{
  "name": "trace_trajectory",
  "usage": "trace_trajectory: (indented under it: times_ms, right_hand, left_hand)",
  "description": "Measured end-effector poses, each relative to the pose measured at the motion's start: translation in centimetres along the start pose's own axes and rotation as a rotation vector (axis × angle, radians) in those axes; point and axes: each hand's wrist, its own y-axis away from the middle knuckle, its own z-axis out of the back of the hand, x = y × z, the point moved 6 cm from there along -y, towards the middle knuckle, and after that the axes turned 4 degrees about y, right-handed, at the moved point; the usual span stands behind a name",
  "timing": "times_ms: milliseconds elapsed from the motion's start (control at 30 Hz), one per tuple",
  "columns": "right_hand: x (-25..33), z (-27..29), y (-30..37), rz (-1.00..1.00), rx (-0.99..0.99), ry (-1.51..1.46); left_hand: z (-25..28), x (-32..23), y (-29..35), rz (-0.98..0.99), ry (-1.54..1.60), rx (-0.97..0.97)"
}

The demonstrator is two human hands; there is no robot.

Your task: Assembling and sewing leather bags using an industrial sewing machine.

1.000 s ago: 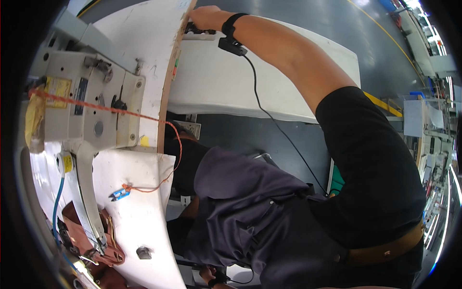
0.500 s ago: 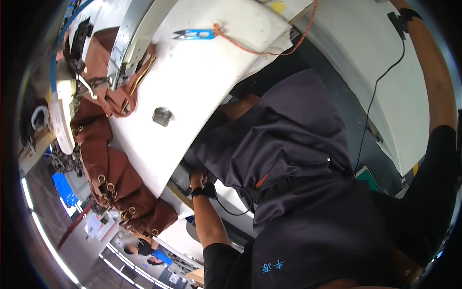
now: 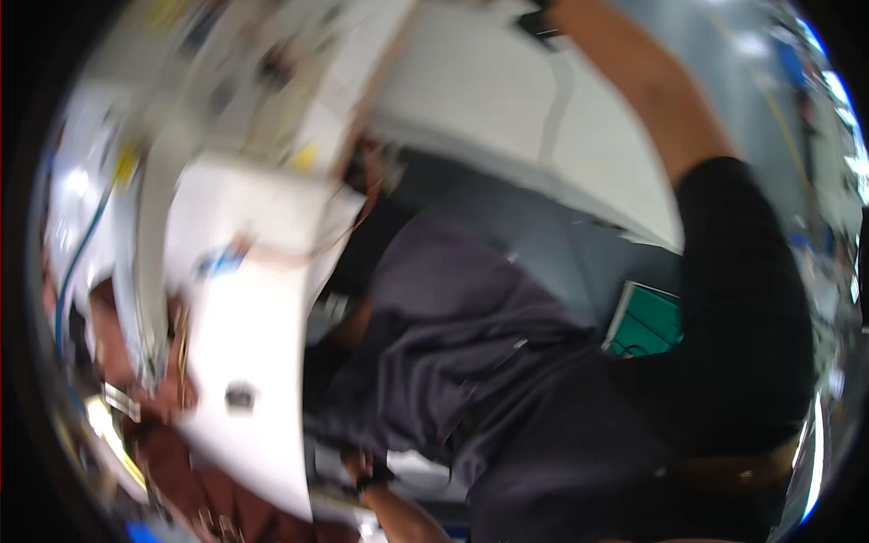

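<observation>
My left hand (image 3: 356,464) is low in the view, beside the front edge of the white sewing table (image 3: 262,335); blur hides its fingers, so I cannot tell if it holds anything. My right forearm (image 3: 647,81) reaches to the top edge, over a white work surface (image 3: 453,81); a strap with a black device (image 3: 538,27) is on that wrist, and the hand lies beyond the picture. On the sewing table are blue thread snips (image 3: 222,262) on an orange cord (image 3: 290,256) and a small dark metal piece (image 3: 240,396). A dark apron (image 3: 507,362) covers my lap.
Brown leather-like pieces (image 3: 195,480) with metal rings hang along the sewing table's left side, by the machine arm (image 3: 149,244). A green bin (image 3: 647,321) is on the floor to the right. A cable (image 3: 557,109) crosses the right work surface.
The whole view has swung and blurred: the sewing table, snips and metal piece now appear lower and farther left. The green bin shows more, and my right hand has left the picture at the top.
</observation>
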Motion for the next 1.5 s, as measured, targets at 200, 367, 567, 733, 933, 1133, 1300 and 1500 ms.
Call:
trace_trajectory:
  times_ms: [200,367,567,733,933,1133,1300,1500]
  right_hand:
    - [-4.1,2.2,0.2,-0.32,-0.048,-0.067]
    - [-3.5,2.4,1.8,-0.281,0.168,-0.385]
    - [-2.3,2.6,1.7,-0.292,0.223,-0.306]
    - [-2.0,2.9,1.4,-0.27,0.095,-0.203]
    - [-0.7,1.5,0.4,-0.152,0.036,0.071]
    - [-0.4,1.1,0.6,-0.16,0.021,0.12]
    - [-1.4,1.9,1.6,-0.119,0.13,0.037]
    - [0.4,6.2,4.7,-0.165,-0.022,0.034]
  left_hand:
    - [-1.7,-2.9,0.9,0.132,-0.243,-0.158]
    - [-2.5,-4.5,2.4,0.151,-0.065,-0.235]
    - [-2.4,-5.4,3.1,0.155,0.054,-0.288]
    - [-2.0,-4.7,3.1,0.153,0.137,-0.316]
    - [-2.0,-4.5,3.0,0.106,0.095,-0.227]
    - [-2.0,-3.1,2.1,0.26,0.179,-0.336]
    - [-2.1,-4.3,1.1,-0.011,-0.074,-0.221]
    - [-2.6,-4.2,1.8,0.045,0.183,-0.225]
